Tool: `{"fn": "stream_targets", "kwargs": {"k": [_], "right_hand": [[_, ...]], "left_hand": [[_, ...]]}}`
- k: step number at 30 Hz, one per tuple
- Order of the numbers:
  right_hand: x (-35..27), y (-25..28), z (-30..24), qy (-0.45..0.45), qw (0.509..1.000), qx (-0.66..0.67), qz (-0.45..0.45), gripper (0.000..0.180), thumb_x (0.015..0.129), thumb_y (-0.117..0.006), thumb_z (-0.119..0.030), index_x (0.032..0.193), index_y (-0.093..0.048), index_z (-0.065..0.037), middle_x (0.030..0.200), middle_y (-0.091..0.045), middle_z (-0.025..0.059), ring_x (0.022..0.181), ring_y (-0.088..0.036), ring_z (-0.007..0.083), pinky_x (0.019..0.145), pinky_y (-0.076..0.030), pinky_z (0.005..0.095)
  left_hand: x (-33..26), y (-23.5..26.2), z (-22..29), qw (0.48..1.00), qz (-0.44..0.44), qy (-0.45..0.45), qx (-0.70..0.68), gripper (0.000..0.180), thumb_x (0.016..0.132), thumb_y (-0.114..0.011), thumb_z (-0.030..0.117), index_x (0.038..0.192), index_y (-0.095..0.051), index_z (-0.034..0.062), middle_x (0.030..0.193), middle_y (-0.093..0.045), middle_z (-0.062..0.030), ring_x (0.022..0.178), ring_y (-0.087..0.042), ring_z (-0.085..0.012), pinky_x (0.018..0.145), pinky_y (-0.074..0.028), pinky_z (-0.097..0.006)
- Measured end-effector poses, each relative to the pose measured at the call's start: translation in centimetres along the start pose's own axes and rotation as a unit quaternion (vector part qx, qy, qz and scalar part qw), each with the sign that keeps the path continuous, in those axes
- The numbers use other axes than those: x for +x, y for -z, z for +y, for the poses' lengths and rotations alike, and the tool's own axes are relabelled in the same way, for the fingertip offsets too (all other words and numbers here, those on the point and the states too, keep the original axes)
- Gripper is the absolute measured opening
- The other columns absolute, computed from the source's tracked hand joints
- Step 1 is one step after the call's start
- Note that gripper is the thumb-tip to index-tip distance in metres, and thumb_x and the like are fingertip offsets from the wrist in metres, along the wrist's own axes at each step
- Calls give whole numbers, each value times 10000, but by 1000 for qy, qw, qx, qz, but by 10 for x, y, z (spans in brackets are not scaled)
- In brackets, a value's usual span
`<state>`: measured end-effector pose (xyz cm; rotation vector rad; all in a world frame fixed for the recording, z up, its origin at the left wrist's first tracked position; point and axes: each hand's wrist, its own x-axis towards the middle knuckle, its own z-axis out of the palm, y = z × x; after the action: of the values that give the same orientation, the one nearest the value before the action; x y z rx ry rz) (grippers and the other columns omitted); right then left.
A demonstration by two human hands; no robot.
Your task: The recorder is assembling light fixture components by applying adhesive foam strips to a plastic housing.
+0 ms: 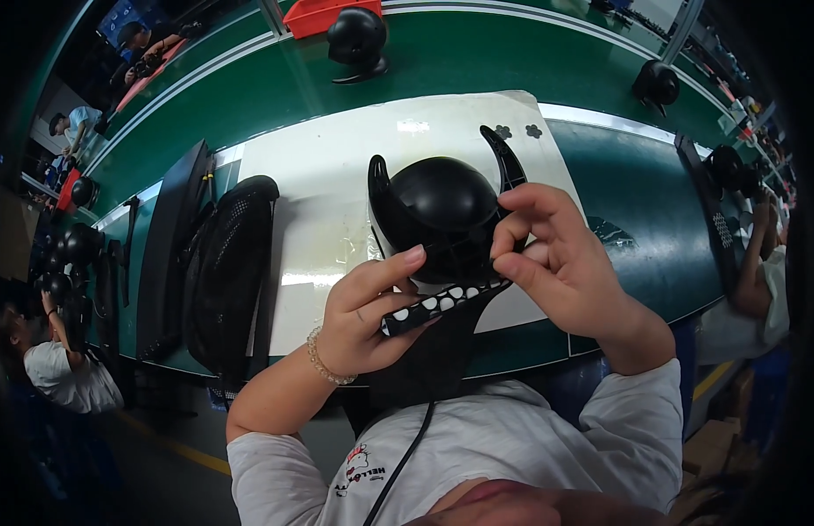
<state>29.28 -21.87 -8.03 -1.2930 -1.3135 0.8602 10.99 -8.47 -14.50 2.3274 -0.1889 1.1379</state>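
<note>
A glossy black helmet shell [442, 203] with two curved black side pieces sits at the near edge of a white mat [337, 167]. My left hand [368, 311] grips a black perforated strip [442, 302] with oval holes just below the helmet. My right hand [556, 254] pinches the same strip's right end against the helmet's lower rim. A bead bracelet circles my left wrist.
A stack of black mesh liners [227, 263] and flat black panels [166, 254] lie left of the mat. More black helmets [356, 39] and a red bin [324, 16] sit on the green conveyor [512, 61]. Other people work at the left and right edges.
</note>
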Motion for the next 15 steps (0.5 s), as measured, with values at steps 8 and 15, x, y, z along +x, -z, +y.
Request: {"fn": "stream_targets", "kwargs": {"k": [8,15], "right_hand": [[-1,-1,7,44,998,-37,9,461,815,-535,55,1211,-317,-35,886,-530,95,743,-517,67,591,-414,152],[-6,-2,10,265,915,-298,60,447,728,-639,55,1119,-436,-26,847,-650,89,495,-521,50,420,-355,163]], "left_hand": [[-1,0,-2,1000,7,-1,0,417,564,-743,-53,888,-490,14,1223,-451,-232,717,-602,-206,645,-494,-299],[-1,0,-2,1000,-1,-1,3,414,567,-744,-51,886,-488,14,1232,-448,-230,723,-601,-206,645,-501,-296]]}}
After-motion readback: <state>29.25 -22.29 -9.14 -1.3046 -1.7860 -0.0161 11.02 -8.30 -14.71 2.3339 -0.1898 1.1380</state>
